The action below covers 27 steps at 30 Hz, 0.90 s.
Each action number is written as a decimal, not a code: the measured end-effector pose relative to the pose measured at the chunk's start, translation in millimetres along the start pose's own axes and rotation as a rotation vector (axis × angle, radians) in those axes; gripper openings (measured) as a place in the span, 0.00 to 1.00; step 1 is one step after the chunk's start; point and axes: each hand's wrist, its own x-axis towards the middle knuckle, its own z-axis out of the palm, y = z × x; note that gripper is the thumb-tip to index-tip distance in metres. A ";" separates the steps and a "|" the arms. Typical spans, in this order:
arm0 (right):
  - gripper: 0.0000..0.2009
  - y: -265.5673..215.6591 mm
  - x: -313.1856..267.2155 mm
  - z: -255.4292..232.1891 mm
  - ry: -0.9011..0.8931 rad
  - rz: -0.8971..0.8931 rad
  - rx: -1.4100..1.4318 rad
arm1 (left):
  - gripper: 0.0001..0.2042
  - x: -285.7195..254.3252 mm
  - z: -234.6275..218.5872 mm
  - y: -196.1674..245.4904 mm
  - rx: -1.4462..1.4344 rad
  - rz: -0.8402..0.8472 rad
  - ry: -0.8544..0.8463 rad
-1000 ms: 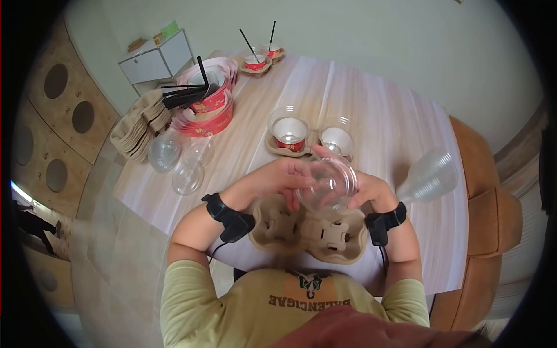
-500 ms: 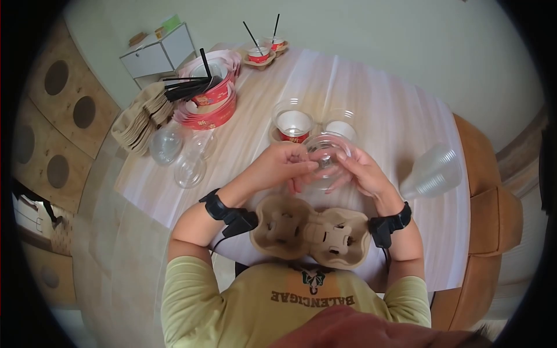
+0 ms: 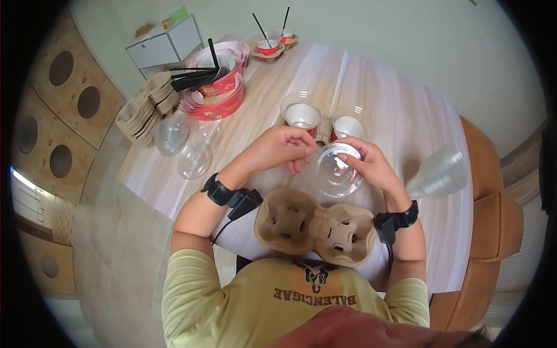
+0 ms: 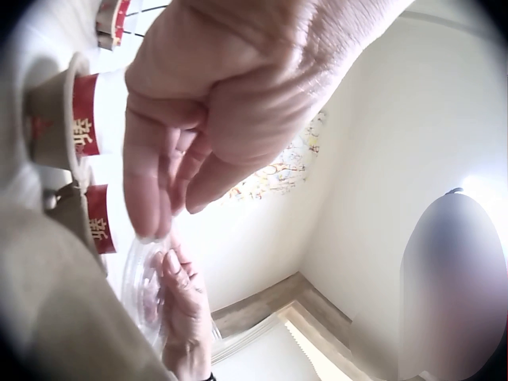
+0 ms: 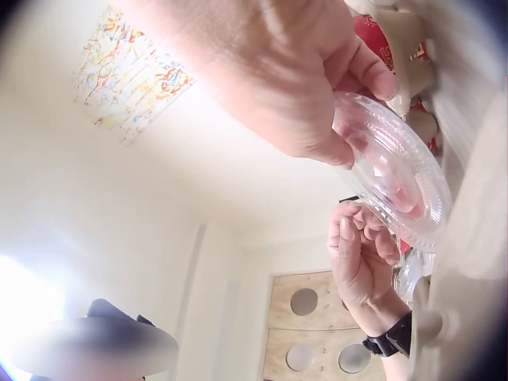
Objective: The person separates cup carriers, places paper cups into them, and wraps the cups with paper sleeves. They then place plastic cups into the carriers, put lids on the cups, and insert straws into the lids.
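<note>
We pinch a clear plastic lid (image 3: 337, 178) by its rim in our right hand (image 3: 371, 164); our left hand (image 3: 283, 148), beside it, curls loosely, holding nothing; the left wrist view reveals pale characters, hidden from the head view, on red-banded paper cups (image 4: 86, 115) beyond our hands

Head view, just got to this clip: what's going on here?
A person is handling a clear plastic lid over a table. The right hand holds it by the edge; the left hand is close beside it, fingers loosely curled, with no thing visible in its grip. Nearest the person, a cardboard carrier sits with no cups in it. Beyond the hands, two red-and-white cups stand in another carrier.
</note>
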 end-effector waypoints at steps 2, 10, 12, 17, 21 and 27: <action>0.12 12.7 5.0 -2.7 -0.063 -0.035 0.020 | 0.06 2.4 -2.8 -3.6 -0.005 -0.036 -0.045; 0.11 47.0 22.0 -9.9 -0.224 0.036 0.008 | 0.07 23.1 -16.8 -43.7 -0.006 -0.221 -0.238; 0.11 53.1 27.5 -10.7 -0.292 0.050 -0.013 | 0.07 26.5 -22.7 -50.1 -0.030 -0.230 -0.191; 0.12 62.5 33.5 -6.1 -0.130 0.015 0.045 | 0.10 34.9 -21.2 -61.0 -0.078 -0.139 -0.022; 0.13 61.3 37.5 -1.4 -0.026 -0.010 0.140 | 0.11 34.1 -20.3 -58.2 -0.110 -0.109 0.069; 0.15 59.4 34.2 4.9 0.025 -0.043 0.152 | 0.09 29.3 -6.4 -41.9 -0.072 -0.172 -0.013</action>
